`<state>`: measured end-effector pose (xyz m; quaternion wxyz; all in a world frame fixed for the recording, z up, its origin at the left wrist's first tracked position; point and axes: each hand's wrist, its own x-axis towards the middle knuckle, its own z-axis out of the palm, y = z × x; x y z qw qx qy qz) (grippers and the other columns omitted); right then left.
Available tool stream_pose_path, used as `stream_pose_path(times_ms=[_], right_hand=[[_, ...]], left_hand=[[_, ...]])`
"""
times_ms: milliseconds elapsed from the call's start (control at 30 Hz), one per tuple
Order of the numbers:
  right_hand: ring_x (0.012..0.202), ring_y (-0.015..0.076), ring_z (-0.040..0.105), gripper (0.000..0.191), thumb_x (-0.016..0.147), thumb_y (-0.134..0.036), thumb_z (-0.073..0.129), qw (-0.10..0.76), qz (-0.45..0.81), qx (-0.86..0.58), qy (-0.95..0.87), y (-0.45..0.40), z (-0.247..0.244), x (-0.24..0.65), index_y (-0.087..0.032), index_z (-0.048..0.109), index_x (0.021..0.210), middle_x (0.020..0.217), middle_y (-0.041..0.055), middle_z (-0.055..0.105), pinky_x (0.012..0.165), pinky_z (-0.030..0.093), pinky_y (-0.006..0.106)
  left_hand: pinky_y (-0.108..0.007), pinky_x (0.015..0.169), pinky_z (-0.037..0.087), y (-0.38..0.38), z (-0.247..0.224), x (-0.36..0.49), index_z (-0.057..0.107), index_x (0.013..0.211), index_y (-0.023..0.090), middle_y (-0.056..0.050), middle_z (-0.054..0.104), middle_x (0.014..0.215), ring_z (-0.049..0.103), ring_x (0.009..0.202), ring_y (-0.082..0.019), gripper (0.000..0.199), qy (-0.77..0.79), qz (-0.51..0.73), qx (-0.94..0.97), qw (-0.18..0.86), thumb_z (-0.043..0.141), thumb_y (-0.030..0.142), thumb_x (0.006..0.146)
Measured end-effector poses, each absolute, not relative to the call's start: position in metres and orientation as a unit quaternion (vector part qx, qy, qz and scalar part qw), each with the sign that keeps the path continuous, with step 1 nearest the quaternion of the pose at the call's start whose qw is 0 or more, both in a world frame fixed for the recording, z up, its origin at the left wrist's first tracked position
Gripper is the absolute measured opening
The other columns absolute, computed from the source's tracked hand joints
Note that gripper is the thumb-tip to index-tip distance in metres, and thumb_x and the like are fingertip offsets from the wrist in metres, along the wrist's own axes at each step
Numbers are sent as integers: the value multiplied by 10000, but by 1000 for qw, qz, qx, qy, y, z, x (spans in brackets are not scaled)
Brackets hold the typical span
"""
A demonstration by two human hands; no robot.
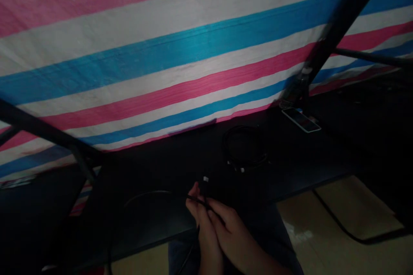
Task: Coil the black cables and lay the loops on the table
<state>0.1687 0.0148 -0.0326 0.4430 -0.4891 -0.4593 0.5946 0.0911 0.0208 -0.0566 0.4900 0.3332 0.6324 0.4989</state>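
Note:
Both of my hands are close together over the front edge of the dark tabletop, gripping a black cable [194, 198]. My left hand [204, 225] has its fingers closed round the cable. Pressed against it, my right hand [230, 227] also pinches the cable, with its thumb and fingers together. Just beyond the fingertips a plug with a pale metal end [205, 179] points away from me. A thin stretch of cable curves off to the left across the table, and more hangs below the hands. The dim light hides the finer detail.
On the black table [155, 159], a coiled black cable [247, 167] lies beyond my hands. A phone [301, 120] and a clear bottle [293, 90] are farther right. A striped sheet [180, 51] hangs behind, between dark slanted posts [335, 30]. A dark cable [338, 225] loops over the floor at right.

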Motion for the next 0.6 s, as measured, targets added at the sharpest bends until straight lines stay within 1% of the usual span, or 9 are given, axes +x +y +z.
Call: stream_pose_path(times_ms=[67, 133, 200, 267, 333, 400, 467, 533, 600], right_hand=[[1162, 281, 657, 355, 962, -406, 558, 446, 605, -496, -436, 17, -28, 170, -237, 741, 1215, 1239, 106, 730, 1090, 446, 492], [1137, 296, 662, 389, 922, -484, 602, 452, 613, -503, -410, 19, -26, 171, -225, 756, 1168, 1201, 115, 739, 1056, 469, 483], [1123, 305, 664, 427, 881, -547, 638, 450, 618, -504, -401, 22, -27, 175, -218, 765, 1122, 1172, 118, 745, 1042, 476, 486], [1098, 305, 668, 447, 852, -588, 659, 447, 603, -517, -411, 28, -26, 184, -212, 766, 1070, 1129, 116, 752, 1025, 484, 486], [1025, 291, 683, 450, 857, -610, 640, 445, 582, -529, -428, 37, -23, 199, -208, 762, 1018, 1071, 112, 760, 966, 517, 468], [933, 267, 694, 445, 887, -613, 600, 438, 567, -528, -456, 46, -16, 217, -206, 753, 978, 1013, 107, 764, 884, 549, 434], [924, 255, 695, 424, 927, -586, 565, 417, 556, -513, -504, 54, -8, 236, -205, 749, 956, 991, 104, 765, 872, 547, 411], [978, 257, 695, 404, 965, -552, 540, 392, 547, -495, -550, 57, -2, 251, -206, 745, 922, 981, 102, 763, 919, 527, 407], [960, 255, 702, 401, 989, -537, 514, 370, 555, -482, -569, 56, -1, 260, -212, 736, 910, 913, 91, 760, 931, 521, 411]], left_hand=[[-395, 1239, 297, 23, -55, 96, 287, 1459, 218, -157, 343, 1596, 307, 1516, -253, 566, 631, 513, 336, 475, 338, 557, 1009], [-429, 1219, 333, 27, -55, 98, 291, 1451, 196, -197, 360, 1580, 342, 1501, -275, 577, 633, 515, 324, 479, 318, 565, 1007], [-460, 1188, 377, 29, -55, 98, 375, 1402, 182, -218, 454, 1509, 423, 1452, -305, 593, 623, 506, 326, 499, 358, 604, 985], [-468, 1159, 411, 27, -53, 96, 471, 1352, 195, -203, 547, 1429, 491, 1397, -318, 598, 585, 484, 367, 538, 490, 627, 938], [-457, 1139, 430, 20, -48, 93, 532, 1335, 197, -184, 604, 1369, 537, 1351, -314, 604, 531, 454, 421, 579, 588, 609, 897], [-445, 1100, 464, 13, -37, 88, 565, 1346, 194, -166, 657, 1299, 599, 1275, -299, 595, 475, 394, 479, 625, 594, 589, 901], [-426, 990, 541, 12, -22, 78, 623, 1310, 232, -120, 725, 1168, 686, 1124, -277, 542, 402, 288, 553, 671, 590, 588, 903], [-392, 819, 600, 16, -2, 64, 713, 1176, 297, -56, 765, 997, 741, 926, -259, 444, 313, 178, 622, 695, 650, 599, 858], [-368, 699, 604, 23, 21, 49, 775, 1022, 306, -32, 768, 884, 748, 801, -258, 380, 271, 165, 643, 697, 711, 609, 802]])
